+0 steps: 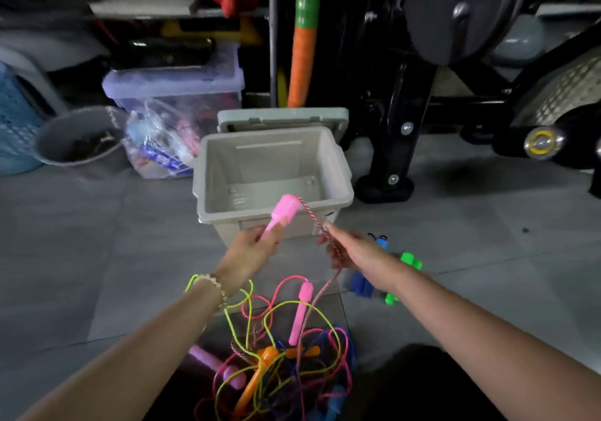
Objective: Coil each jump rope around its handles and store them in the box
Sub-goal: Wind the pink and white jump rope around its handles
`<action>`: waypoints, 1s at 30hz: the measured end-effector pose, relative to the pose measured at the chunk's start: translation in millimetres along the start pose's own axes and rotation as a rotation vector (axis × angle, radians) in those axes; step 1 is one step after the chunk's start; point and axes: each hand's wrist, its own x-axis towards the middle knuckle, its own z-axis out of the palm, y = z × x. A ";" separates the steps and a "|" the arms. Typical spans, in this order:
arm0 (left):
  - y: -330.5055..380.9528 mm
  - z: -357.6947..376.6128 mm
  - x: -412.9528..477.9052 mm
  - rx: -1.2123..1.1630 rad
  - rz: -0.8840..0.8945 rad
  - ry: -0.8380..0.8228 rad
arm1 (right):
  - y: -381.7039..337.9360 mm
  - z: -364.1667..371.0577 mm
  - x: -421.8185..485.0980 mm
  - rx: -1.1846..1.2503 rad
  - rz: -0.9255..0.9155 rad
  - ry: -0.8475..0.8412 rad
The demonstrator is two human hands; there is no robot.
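A grey tiled floor (97, 225) fills most of the view, with the black frame of an exercise machine (400, 121) standing at the back right. In the middle sits the beige box (270, 166), open and with nothing inside, its lid (283, 118) propped just behind it. Close to the person lies a tangled pile of jump ropes (279, 355) — yellow, pink, blue and orange cords with their handles. To the right of it, blue handles (364, 285) and green handles (410, 261) lie on the floor, partly hidden by the right arm. The left hand (253, 248) is curled around a pink handle (281, 210), held up in front of the box's near wall. The right hand (351, 248) — somewhat blurred — pinches the braided rope (312, 214) that leaves that handle's top, then hangs down into the pile.
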 end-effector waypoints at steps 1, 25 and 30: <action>12.8 -10.7 -11.1 0.047 0.011 -0.022 | -7.4 0.9 -13.0 -0.003 -0.015 -0.016; 116.9 -21.7 -181.3 -0.322 0.314 -0.099 | -102.3 73.5 -160.4 0.108 -0.360 -0.031; 140.8 -76.1 -166.4 -0.770 0.457 0.248 | -94.0 65.8 -162.6 -0.196 -0.338 -0.347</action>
